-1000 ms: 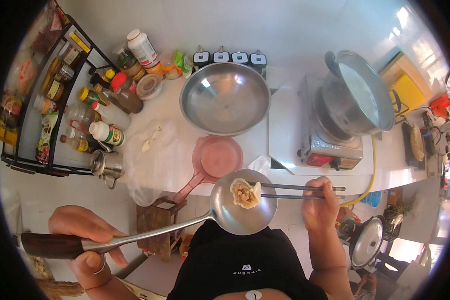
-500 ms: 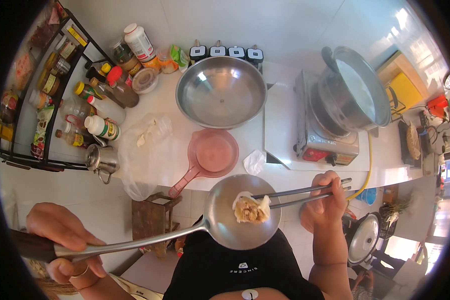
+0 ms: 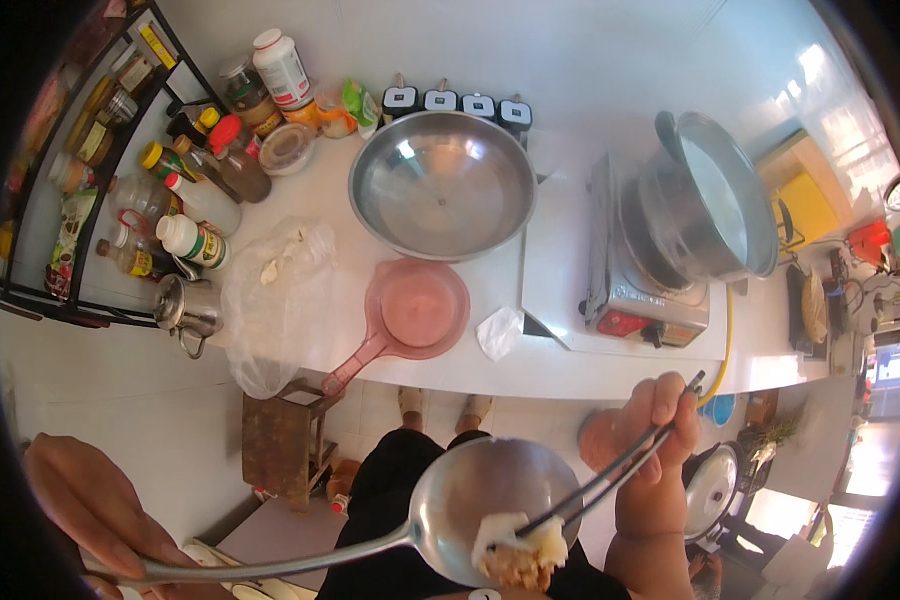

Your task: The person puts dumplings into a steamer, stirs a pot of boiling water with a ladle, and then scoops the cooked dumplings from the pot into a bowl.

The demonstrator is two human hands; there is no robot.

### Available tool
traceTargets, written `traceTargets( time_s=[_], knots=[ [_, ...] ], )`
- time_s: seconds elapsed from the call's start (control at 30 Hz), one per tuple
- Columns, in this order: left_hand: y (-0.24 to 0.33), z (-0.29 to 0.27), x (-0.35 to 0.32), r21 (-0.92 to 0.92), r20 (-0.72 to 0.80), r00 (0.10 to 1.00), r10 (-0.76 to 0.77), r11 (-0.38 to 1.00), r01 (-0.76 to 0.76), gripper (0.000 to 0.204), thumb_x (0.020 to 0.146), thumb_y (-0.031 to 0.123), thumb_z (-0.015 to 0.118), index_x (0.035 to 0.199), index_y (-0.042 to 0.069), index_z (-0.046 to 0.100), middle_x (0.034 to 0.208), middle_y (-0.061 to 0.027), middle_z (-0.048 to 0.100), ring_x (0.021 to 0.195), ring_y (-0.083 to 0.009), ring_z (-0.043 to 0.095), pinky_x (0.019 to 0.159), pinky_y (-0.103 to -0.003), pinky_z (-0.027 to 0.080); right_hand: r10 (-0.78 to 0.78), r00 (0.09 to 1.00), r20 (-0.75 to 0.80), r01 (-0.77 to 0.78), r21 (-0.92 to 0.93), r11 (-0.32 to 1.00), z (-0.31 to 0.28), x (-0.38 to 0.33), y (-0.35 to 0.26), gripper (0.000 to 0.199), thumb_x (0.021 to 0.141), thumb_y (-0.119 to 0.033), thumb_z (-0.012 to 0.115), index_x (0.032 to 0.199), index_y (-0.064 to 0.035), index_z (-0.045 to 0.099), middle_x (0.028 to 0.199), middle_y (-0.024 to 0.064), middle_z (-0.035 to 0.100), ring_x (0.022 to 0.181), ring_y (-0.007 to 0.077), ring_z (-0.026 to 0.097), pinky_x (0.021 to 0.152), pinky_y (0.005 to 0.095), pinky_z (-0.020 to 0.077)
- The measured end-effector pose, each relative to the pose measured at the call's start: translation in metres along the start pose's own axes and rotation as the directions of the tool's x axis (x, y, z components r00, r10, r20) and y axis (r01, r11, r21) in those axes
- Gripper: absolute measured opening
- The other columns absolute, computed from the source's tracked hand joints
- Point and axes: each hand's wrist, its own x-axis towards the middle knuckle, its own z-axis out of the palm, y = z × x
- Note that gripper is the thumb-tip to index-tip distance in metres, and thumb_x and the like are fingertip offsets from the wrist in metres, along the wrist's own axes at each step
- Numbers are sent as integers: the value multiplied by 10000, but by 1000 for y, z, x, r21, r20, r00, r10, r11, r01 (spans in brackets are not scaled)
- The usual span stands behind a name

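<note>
My left hand (image 3: 95, 505) is closed around the handle of a metal ladle (image 3: 465, 485) held in front of my body. In the near part of its bowl lies a broken dumpling (image 3: 522, 560), white wrapper above and brownish filling showing. My right hand (image 3: 655, 425) grips a pair of dark chopsticks (image 3: 620, 470). Their tips meet the dumpling's wrapper, slanting down from the right. Beyond the ladle, on the counter, rest a pink plastic dipper (image 3: 417, 308) and a large steel basin (image 3: 442, 190).
A steel pot (image 3: 660, 215) stands on a gas stove (image 3: 635, 320) at the right. Left on the counter are a clear plastic bag (image 3: 280, 320), a metal jug (image 3: 185, 305), several bottles and a black rack (image 3: 80, 310). A crumpled tissue (image 3: 498, 332) lies near the counter's edge (image 3: 570, 385).
The ladle and dumpling have come down toward my body and slightly right. My right hand has lowered a little, and the chopsticks now slope more steeply, still touching the dumpling.
</note>
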Motion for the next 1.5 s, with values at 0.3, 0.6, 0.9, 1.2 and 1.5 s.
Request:
traceTargets(
  time_s=[0.3,0.6,0.9,1.2,1.5],
  knots=[
    [-8,-13,-9,-190,147,987,57,981,-29,254,799,151,644,877,-60,525,670,-207,579,527,-220,592,573,-297,497,66,982,177,-79,70,994,17,10,9,331,940,-258,498,889,56,593,739,234,600,468,209,627,432,240,523],
    [-22,-24,-18,-252,183,982,36,968,11,256,800,76,634,948,-112,543,728,-260,608,578,-280,643,639,-365,547,199,971,129,-207,50,977,1,24,26,374,939,-337,477,810,-7,595,664,178,577,333,207,474,329,272,403],
    [-71,-23,-68,-237,-283,938,-198,962,132,320,742,156,668,823,-130,549,656,-229,571,368,-228,569,347,-279,502,-25,998,-53,-35,-876,481,-77,43,84,212,885,0,488,1065,67,580,982,165,617,860,273,648,737,328,529],
    [-117,-22,-87,-190,-434,837,-334,942,277,308,724,146,653,859,-118,568,723,-194,594,527,-262,621,393,-295,523,389,782,487,589,-781,-207,-142,65,165,407,728,-78,645,1126,-41,571,1158,166,549,1060,329,537,890,410,447],
    [-155,-15,-88,-139,-497,790,-360,931,337,328,760,183,634,950,-75,563,841,-154,590,617,-250,631,471,-279,527,424,784,452,587,-763,-270,-180,62,174,452,728,-99,610,1174,-56,551,1275,157,500,1211,340,443,1055,448,315]
  ],
)
